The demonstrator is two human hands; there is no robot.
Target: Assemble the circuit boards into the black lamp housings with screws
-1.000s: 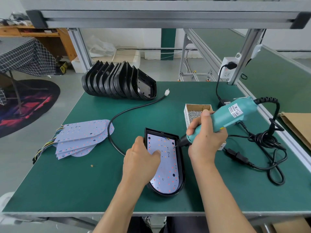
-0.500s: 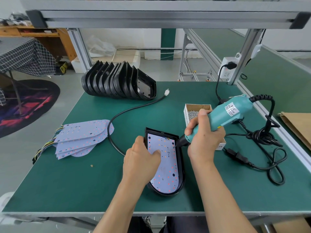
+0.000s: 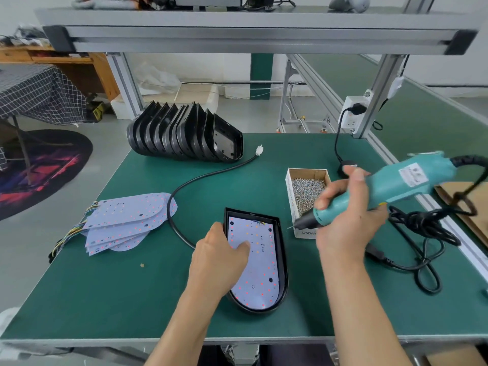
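One black lamp housing (image 3: 282, 262) lies flat near the front edge of the green tabletop (image 3: 105, 286), holding one white circuit board (image 3: 260, 270) dotted with red and orange LEDs. Its long axis runs front to back: rounded end toward the front edge, square end toward the rear. The left hand (image 3: 220, 262) rests on the housing's left rim, fingers pressing the board. The right hand (image 3: 348, 220) grips one teal electric screwdriver (image 3: 396, 186), tip raised beside an open box of screws (image 3: 307, 191). About nine empty housings (image 3: 182, 133) stand stacked at the rear; roughly five spare boards (image 3: 126, 220) lie fanned at the left edge.
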